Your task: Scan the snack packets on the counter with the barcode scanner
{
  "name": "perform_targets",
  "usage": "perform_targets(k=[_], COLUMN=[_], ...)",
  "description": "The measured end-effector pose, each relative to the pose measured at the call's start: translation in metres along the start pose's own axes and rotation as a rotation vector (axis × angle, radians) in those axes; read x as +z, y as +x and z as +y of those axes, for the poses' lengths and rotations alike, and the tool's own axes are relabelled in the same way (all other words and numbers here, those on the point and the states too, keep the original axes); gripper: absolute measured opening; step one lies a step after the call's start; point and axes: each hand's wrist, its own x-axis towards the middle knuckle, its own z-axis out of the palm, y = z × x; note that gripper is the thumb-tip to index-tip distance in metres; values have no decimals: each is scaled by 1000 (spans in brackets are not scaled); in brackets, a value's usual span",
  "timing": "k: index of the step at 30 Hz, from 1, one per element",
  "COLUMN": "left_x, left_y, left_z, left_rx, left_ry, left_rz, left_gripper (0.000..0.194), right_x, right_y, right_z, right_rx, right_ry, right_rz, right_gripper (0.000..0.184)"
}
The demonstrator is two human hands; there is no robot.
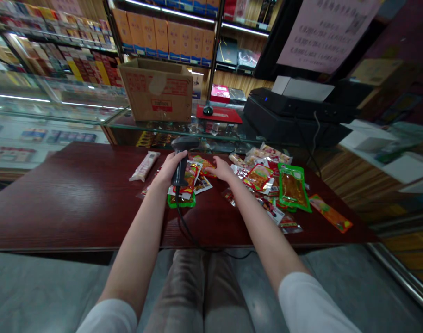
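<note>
My left hand (172,167) is closed round the handle of a black barcode scanner (182,152), held upright over a small pile of snack packets (188,182); its cable (187,226) runs back toward me. My right hand (221,169) reaches to an orange-red snack packet (205,165) just right of the scanner, its fingers curled on the packet's edge. More snack packets lie spread to the right, among them a large green-edged packet (293,187) and an orange strip packet (331,213). A pale wrapped bar (145,166) lies alone to the left.
All this lies on a dark red wooden table (69,199). Behind it stand a glass counter (59,111) with a cardboard box (158,90), a black printer (295,111) at the right, and shelves of boxed goods (166,34).
</note>
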Motion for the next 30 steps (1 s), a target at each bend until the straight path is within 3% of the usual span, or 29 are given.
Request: perform_targets(k=[5, 8, 13, 17, 21, 27, 30], left_x=[1, 3, 8, 14, 22, 35, 37], left_y=[-2, -5, -11, -14, -20, -27, -28], left_z=[2, 5, 11, 12, 8, 2, 0], left_rx=[-17, -23, -42, -26, -93, -127, -119], left_ry=[1, 5, 24, 10, 119, 219, 241], left_rz=[4, -17, -56, -80, -147, -236, -245], left_gripper=[39, 38, 34, 35, 39, 41, 41], right_x=[18, 24, 23, 10, -9, -31, -36], right_y=[13, 13, 17, 17, 5, -8, -10], right_z=[2, 20, 52, 68, 72, 69, 69], right_rx=[108, 123, 135, 165, 94, 118, 143], right_ry=[-115, 11, 427, 1094, 1707, 2022, 2100], right_rz=[-17, 117, 430, 575, 481, 326, 291], right_gripper=[58, 57, 44, 37, 39, 48, 42])
